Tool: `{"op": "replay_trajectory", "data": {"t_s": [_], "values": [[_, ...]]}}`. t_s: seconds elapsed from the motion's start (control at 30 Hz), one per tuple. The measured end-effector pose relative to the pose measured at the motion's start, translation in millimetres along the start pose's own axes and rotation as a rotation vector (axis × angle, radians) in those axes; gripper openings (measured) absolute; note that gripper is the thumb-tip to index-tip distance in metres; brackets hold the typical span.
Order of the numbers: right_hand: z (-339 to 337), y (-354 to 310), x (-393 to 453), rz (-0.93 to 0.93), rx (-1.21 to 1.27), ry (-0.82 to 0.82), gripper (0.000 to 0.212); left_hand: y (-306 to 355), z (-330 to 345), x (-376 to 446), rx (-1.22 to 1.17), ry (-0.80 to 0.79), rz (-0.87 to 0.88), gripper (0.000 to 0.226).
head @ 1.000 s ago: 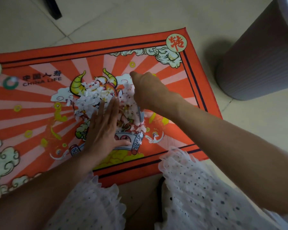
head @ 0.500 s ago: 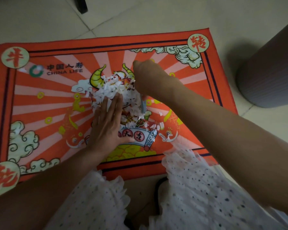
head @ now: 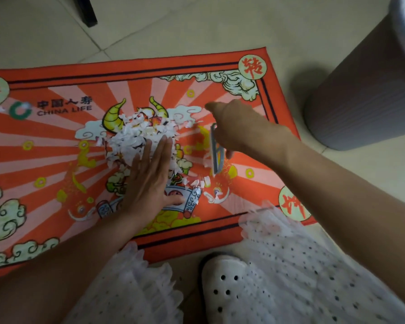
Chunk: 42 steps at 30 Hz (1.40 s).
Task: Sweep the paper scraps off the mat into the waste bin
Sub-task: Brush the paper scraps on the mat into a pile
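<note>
On the red printed mat (head: pixel 56 146), the left hand (head: pixel 150 181) lies flat, fingers (head: pixel 160 152) straight and close together, thumb spread toward the scroll print. The fingertips press into the near edge of the heap of paper scraps (head: pixel 138 134), which sits over the horned figure at mat centre. Loose scraps trail to the right of this hand, down by the scroll.

Right hand (head: pixel 239 127): fingers curled round a flat grey scraper-like tool (head: pixel 216 150), blade edge-down; index finger points away toward the cloud print. What kind of tool it is cannot be told.

Waste bin (head: pixel 365 90): grey, ribbed, standing on the tiled floor (head: pixel 197 24) just off the mat's right edge, well apart from the heap. Only the wall and a bit of rim show; the inside is out of view, contents cannot be told.

White dotted skirt (head: pixel 302 265) and a white perforated shoe (head: pixel 227 284) at the near edge.

Against half a second earlier: the right hand was tight against the heap's right side; it now stands clear of it, with the tool plainly exposed. The left hand holds much the same spot. The heap looks more bunched to the left.
</note>
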State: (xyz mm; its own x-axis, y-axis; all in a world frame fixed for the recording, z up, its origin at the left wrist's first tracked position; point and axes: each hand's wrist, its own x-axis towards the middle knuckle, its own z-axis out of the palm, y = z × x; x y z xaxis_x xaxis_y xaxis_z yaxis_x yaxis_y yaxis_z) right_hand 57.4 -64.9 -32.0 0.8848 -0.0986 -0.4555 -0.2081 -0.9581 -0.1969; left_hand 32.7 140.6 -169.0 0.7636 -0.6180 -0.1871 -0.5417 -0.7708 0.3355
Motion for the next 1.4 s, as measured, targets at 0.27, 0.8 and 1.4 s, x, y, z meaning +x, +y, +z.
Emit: {"op": "replay_trajectory", "data": {"t_s": [0.27, 0.8, 1.4], "values": [[25, 5, -25, 0.053, -0.055, -0.104, 0.067, 10, 3, 3, 0.027, 0.001, 0.022, 0.134], [29, -49, 19, -0.129, 0.091, 0.070, 0.033, -20, 1, -13, 0.042, 0.017, -0.027, 0.132], [23, 2, -1, -0.023, 0.262, 0.047, 0.052, -9, -5, -5, -0.041, 0.052, 0.015, 0.130]]}}
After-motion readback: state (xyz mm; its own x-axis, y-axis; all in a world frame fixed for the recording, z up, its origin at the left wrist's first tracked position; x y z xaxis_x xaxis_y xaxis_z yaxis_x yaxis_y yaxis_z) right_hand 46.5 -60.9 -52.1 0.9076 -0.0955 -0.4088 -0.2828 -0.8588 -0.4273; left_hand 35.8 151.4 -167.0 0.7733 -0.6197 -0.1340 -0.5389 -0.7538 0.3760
